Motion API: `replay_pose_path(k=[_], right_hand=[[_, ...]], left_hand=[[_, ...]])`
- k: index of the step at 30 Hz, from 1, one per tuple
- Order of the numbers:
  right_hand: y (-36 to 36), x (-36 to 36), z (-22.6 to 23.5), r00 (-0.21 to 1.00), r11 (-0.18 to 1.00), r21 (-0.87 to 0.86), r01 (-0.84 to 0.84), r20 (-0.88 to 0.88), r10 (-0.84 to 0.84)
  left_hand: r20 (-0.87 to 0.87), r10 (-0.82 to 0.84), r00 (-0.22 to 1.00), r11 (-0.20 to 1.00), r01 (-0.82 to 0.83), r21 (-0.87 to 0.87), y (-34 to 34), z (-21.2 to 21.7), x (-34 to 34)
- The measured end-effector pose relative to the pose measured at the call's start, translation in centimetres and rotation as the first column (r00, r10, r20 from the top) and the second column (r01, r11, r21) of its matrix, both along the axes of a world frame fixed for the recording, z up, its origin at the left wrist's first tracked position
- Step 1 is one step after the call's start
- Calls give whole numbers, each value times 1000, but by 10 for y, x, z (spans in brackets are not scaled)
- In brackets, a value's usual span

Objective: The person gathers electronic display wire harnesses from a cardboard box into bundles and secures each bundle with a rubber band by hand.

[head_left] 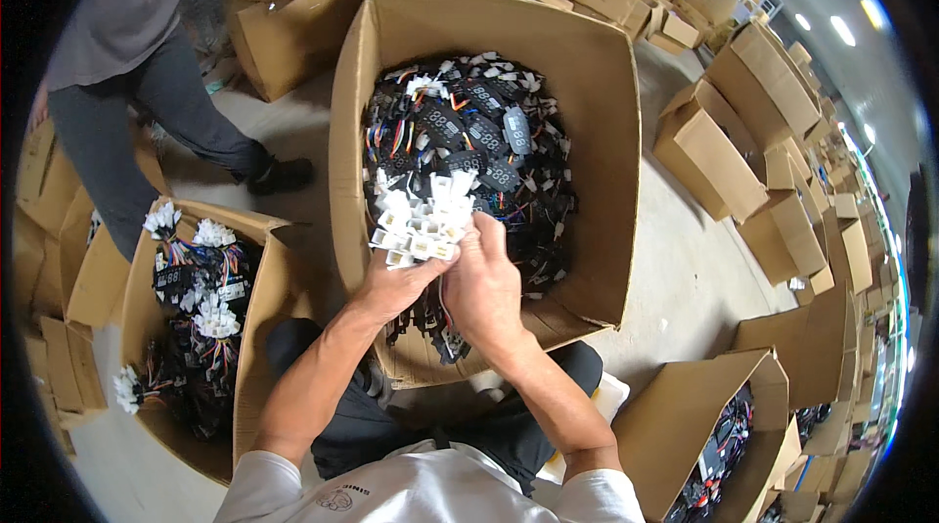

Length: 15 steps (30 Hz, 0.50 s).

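Note:
Both of my hands meet over the near side of a large open cardboard box (597, 181). My left hand (393, 288) is closed around a bundle of white plastic wire connectors (421, 225), their ends facing up and away from me. Pressed against the bundle's right side, my right hand (486, 280) is closed too, thumb and fingers at the connectors. Wires and black parts hang below my hands, partly hidden by them. Inside the box lies a heap of black digital display modules (479, 136) with coloured wires and white plugs.
At my left stands a smaller carton (256, 327) with bundled modules in it. A person in dark trousers (181, 97) stands beyond it. Another carton (675, 425) with wired parts is at lower right. More cartons (709, 146) line the right and the back.

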State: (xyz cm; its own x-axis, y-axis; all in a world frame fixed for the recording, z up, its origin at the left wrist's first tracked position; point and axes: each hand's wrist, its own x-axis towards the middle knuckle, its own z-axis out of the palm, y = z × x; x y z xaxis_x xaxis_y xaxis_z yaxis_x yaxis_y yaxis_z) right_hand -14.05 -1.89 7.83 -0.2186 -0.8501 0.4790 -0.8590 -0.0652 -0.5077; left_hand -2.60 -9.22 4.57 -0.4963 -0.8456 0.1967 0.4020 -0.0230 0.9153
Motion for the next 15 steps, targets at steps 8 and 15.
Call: replay_pose_path(k=[8, 15], right_hand=[[-16, -56, 1, 635, 722, 39, -691, 509, 581], [-53, -225, -174, 804, 829, 310, 465, 244, -542]], left_hand=[[163, -54, 985, 993, 35, 117, -6, -3, 25], [91, -22, 996, 979, 3, 202, -8, 2, 2]])
